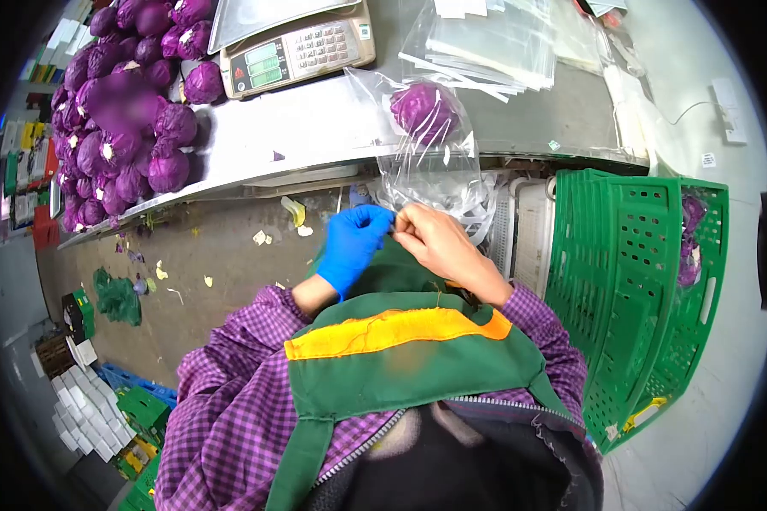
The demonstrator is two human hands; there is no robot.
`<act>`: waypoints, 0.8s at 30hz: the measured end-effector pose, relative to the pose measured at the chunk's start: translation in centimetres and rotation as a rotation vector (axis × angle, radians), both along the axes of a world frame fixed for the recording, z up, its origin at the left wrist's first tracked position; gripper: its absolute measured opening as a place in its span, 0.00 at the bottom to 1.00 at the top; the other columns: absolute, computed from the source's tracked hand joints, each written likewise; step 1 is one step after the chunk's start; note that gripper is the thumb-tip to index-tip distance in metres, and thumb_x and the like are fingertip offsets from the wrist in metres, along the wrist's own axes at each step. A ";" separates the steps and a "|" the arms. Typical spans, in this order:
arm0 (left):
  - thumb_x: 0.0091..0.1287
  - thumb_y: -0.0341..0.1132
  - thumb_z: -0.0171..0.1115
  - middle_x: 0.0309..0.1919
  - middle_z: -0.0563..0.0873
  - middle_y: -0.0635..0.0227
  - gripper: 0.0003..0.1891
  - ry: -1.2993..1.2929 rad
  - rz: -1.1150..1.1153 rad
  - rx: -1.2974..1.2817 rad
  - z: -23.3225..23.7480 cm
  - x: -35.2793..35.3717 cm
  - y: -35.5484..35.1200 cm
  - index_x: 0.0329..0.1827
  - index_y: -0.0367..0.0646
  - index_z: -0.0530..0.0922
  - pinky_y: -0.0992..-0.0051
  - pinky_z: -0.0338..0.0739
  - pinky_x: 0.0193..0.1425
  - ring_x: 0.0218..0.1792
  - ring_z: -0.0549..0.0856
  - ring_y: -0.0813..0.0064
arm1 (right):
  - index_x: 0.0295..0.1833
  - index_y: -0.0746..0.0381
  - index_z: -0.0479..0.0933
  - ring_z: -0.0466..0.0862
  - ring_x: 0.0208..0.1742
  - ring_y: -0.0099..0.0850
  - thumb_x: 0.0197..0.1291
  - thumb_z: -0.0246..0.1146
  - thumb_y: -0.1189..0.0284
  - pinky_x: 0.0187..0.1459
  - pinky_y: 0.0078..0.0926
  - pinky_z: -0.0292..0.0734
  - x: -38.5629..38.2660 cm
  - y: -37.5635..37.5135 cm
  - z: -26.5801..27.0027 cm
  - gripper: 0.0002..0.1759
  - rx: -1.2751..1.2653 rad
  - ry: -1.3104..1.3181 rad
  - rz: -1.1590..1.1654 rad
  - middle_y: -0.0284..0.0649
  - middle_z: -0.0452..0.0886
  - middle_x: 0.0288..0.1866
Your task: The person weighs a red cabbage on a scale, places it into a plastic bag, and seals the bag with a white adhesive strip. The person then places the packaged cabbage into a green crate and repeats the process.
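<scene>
My left hand (355,247), in a blue glove, is closed in a pinch in front of my green apron. Close beside it, my bare right hand (439,243) is closed too, its fingertips almost meeting the gloved ones. Whatever lies between the fingertips is too small to make out. Just beyond both hands, a clear plastic bag (430,175) with a purple cabbage (424,111) inside rests at the table's edge, its loose end hanging toward my fingers.
A heap of purple cabbages (132,111) and a scale (298,51) are on the metal table (315,123). Flat plastic bags (494,43) lie at its back right. Green crates (631,298) stand at the right. Leaf scraps (296,213) litter the floor.
</scene>
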State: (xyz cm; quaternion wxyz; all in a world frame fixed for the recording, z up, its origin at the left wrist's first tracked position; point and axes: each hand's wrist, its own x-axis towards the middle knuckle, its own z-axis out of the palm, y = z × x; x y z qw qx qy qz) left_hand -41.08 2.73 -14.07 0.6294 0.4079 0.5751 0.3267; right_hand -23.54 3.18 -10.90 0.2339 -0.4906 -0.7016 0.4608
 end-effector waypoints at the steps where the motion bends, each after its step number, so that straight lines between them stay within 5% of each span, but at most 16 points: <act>1: 0.64 0.34 0.60 0.27 0.84 0.73 0.08 -0.018 -0.024 -0.021 -0.2 0.5 -0.4 0.37 0.40 0.84 0.84 0.69 0.26 0.25 0.76 0.88 | 0.36 0.64 0.70 0.80 0.35 0.45 0.56 0.62 0.72 0.35 0.39 0.73 1.0 -0.7 0.2 0.09 -0.023 0.001 0.020 0.46 0.77 0.31; 8: 0.65 0.35 0.58 0.27 0.85 0.70 0.09 -0.075 -0.188 -0.135 0.9 0.5 1.4 0.36 0.38 0.83 0.84 0.70 0.29 0.26 0.78 0.85 | 0.40 0.63 0.72 0.80 0.36 0.47 0.54 0.62 0.74 0.36 0.39 0.75 11.6 -12.7 -3.8 0.09 -0.195 -0.312 0.162 0.46 0.77 0.34; 10: 0.66 0.35 0.57 0.28 0.86 0.68 0.10 -0.136 -0.256 -0.188 2.1 -1.0 2.7 0.38 0.37 0.83 0.86 0.70 0.30 0.29 0.80 0.84 | 0.45 0.63 0.74 0.80 0.38 0.46 0.52 0.62 0.75 0.38 0.41 0.76 15.9 -20.0 -7.9 0.14 -0.401 -0.570 0.412 0.46 0.79 0.40; 13: 0.64 0.34 0.59 0.33 0.86 0.66 0.13 -0.136 -0.335 -0.194 1.6 -3.3 5.7 0.49 0.37 0.80 0.84 0.73 0.32 0.32 0.83 0.83 | 0.50 0.63 0.73 0.81 0.42 0.46 0.49 0.62 0.77 0.42 0.40 0.76 17.3 -17.0 -9.5 0.19 -0.512 -0.399 0.181 0.47 0.78 0.47; 14: 0.61 0.33 0.63 0.37 0.85 0.64 0.18 0.102 -0.264 0.045 0.9 -3.4 6.5 0.54 0.39 0.77 0.78 0.75 0.40 0.37 0.84 0.78 | 0.56 0.63 0.71 0.81 0.46 0.45 0.49 0.63 0.78 0.45 0.39 0.76 17.3 -14.8 -10.8 0.24 -0.166 -0.223 -0.136 0.47 0.78 0.49; 16: 0.57 0.33 0.66 0.40 0.85 0.62 0.25 0.335 -0.193 0.289 0.5 -2.5 8.3 0.60 0.42 0.74 0.72 0.77 0.48 0.41 0.85 0.73 | 0.68 0.61 0.60 0.72 0.61 0.47 0.49 0.66 0.79 0.57 0.35 0.71 14.7 -6.7 -8.2 0.39 0.125 -0.422 -0.469 0.52 0.69 0.61; 18: 0.53 0.34 0.67 0.48 0.83 0.61 0.32 0.855 -0.601 1.205 1.4 -0.6 10.1 0.65 0.53 0.71 0.61 0.65 0.66 0.51 0.82 0.63 | 0.69 0.57 0.59 0.63 0.70 0.48 0.42 0.71 0.78 0.63 0.36 0.65 12.6 -0.7 -9.3 0.46 0.362 -0.437 -0.425 0.51 0.60 0.69; 19: 0.47 0.33 0.67 0.51 0.82 0.63 0.33 0.797 -0.766 1.266 2.0 0.2 10.5 0.61 0.53 0.74 0.56 0.57 0.71 0.57 0.78 0.60 | 0.69 0.57 0.60 0.61 0.71 0.47 0.40 0.72 0.78 0.65 0.36 0.64 11.1 1.2 -9.8 0.47 0.452 -0.422 -0.368 0.50 0.59 0.71; 22: 0.53 0.32 0.63 0.48 0.84 0.64 0.22 0.428 -0.893 1.043 -1.6 -1.7 13.3 0.54 0.50 0.78 0.58 0.60 0.69 0.53 0.81 0.59 | 0.50 0.61 0.76 0.75 0.62 0.37 0.51 0.67 0.79 0.63 0.36 0.68 8.7 4.9 -8.6 0.18 0.572 -0.177 -0.199 0.44 0.78 0.57; 23: 0.62 0.30 0.57 0.43 0.86 0.61 0.11 0.264 -0.609 0.789 -2.2 -2.4 13.4 0.45 0.45 0.81 0.62 0.68 0.64 0.47 0.84 0.63 | 0.47 0.62 0.77 0.78 0.56 0.34 0.55 0.64 0.78 0.61 0.35 0.69 8.5 5.4 -8.3 0.13 0.319 0.114 -0.373 0.43 0.81 0.51; 24: 0.68 0.30 0.52 0.38 0.87 0.61 0.10 0.096 -0.421 0.500 -2.7 -3.1 13.9 0.41 0.38 0.82 0.68 0.75 0.56 0.43 0.85 0.70 | 0.44 0.63 0.78 0.82 0.51 0.32 0.59 0.62 0.77 0.58 0.34 0.71 8.3 5.7 -8.1 0.07 0.050 0.401 -0.536 0.41 0.84 0.45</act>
